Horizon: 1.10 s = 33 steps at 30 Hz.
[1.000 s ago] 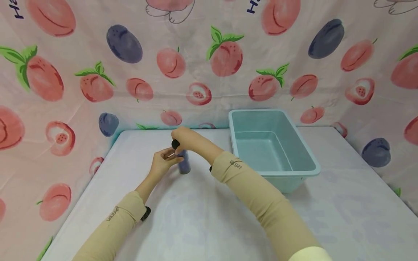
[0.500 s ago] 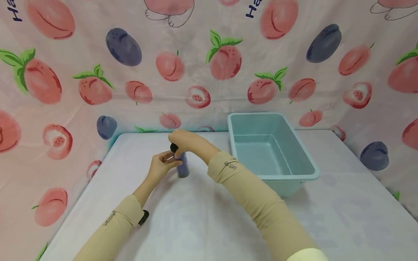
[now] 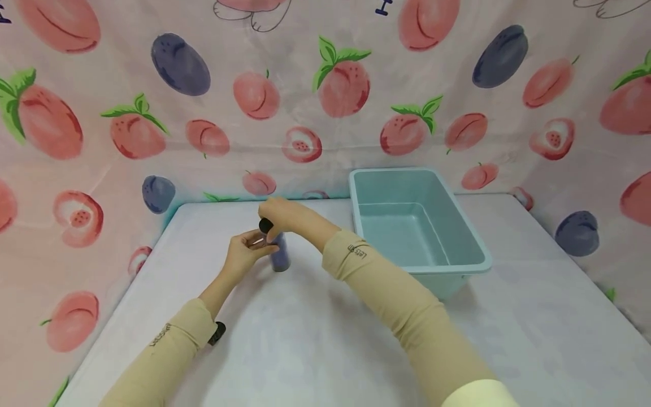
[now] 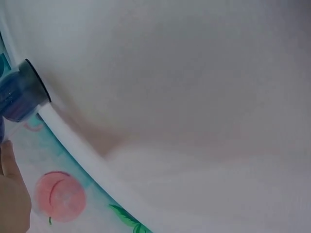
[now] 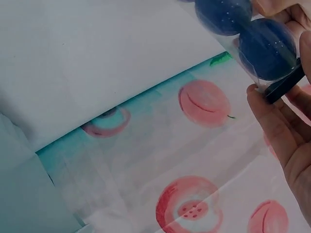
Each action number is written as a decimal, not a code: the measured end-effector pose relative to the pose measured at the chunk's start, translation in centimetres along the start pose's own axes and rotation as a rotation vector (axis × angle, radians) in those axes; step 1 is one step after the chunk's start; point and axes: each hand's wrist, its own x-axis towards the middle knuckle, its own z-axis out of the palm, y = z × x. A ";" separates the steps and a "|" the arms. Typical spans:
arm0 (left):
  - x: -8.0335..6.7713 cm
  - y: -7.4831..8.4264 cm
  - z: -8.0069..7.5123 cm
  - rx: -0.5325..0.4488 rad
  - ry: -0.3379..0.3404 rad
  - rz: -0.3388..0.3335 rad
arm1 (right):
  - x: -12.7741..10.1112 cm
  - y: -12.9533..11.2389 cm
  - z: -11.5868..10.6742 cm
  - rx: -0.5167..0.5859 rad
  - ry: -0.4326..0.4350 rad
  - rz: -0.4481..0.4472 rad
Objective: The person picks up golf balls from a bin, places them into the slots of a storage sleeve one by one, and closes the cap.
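Clear tube of dark blue balls, held upright by both hands on the white table.

Pale blue plastic bin (image 3: 465, 261) stands just right of the hands on the table (image 3: 325, 350), before a peach-and-plum printed cloth backdrop (image 3: 102, 135); nothing lies between the hands and the bin. Both beige-sleeved arms reach forward and meet near the table's far edge. The right hand (image 3: 278, 213) curls over the black cap from above, fingers pinching it; the left hand (image 3: 244, 251) pinches the tube (image 3: 280, 255) from the side. The tube is transparent, with round blue balls stacked inside and its base on the table.
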 end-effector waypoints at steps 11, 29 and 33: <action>-0.2 1.9 -0.8 0.263 -0.042 0.037 | -1.6 1.4 -1.7 -0.005 -0.211 0.047; -1.5 4.1 -1.4 0.833 0.091 0.866 | -3.8 2.3 -2.1 -0.028 -0.178 -0.149; -1.4 3.5 -1.3 0.811 0.115 0.877 | -3.7 2.0 -1.9 -0.022 -0.174 -0.145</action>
